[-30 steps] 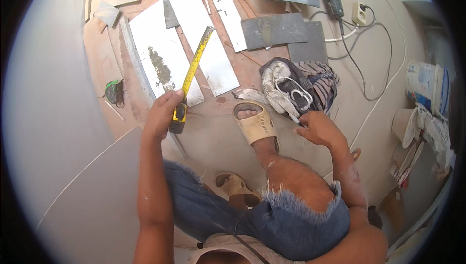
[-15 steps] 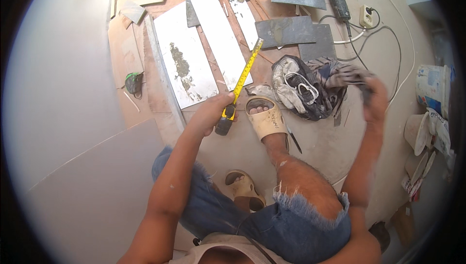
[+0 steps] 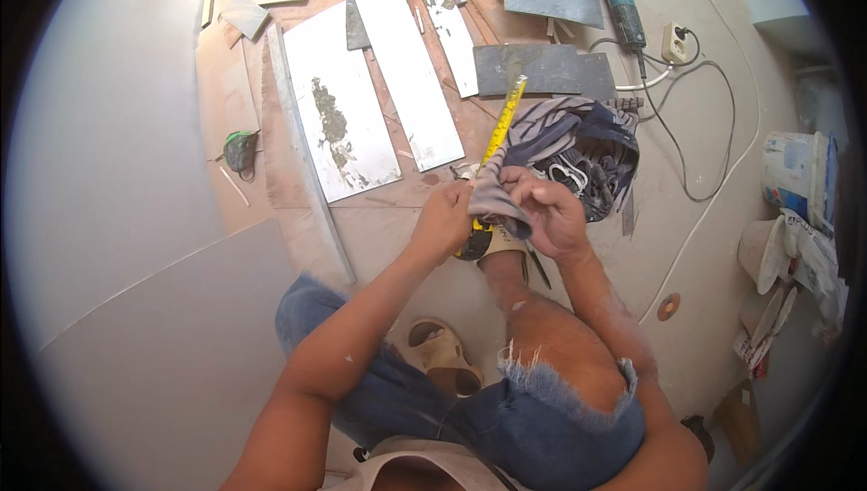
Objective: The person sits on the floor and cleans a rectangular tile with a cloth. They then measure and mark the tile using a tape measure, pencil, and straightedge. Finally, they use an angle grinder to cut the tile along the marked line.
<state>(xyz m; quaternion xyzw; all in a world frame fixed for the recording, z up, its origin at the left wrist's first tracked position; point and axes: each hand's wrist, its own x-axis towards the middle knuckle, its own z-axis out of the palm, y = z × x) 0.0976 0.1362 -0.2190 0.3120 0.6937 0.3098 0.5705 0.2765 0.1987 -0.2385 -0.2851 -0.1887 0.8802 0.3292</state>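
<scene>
My left hand (image 3: 444, 223) is closed around a yellow and black tape measure (image 3: 477, 243), its yellow blade (image 3: 507, 116) drawn out and pointing away from me. A grey-brown striped cloth (image 3: 495, 204) wraps over the blade just in front of the case and partly hides it. My right hand (image 3: 555, 220) pinches this cloth from the right side, fingers bent. The cloth runs back into a crumpled heap of dark and striped fabric (image 3: 614, 143) on the floor. Beneath my hands, a sandalled foot (image 3: 506, 240) is mostly covered.
White tile pieces (image 3: 411, 75) and grey tile pieces (image 3: 528, 69) lie ahead. An angle grinder (image 3: 621, 10) sits beside a socket block (image 3: 675, 43) with looping cables. A metal bar (image 3: 307, 157) and second tape measure (image 3: 240, 153) lie left; buckets (image 3: 795, 175) stand right.
My right hand has swung in from the right, bringing the striped cloth over to the tape blade. My left hand and the tape measure have shifted slightly right. A brown disc on the floor is now uncovered.
</scene>
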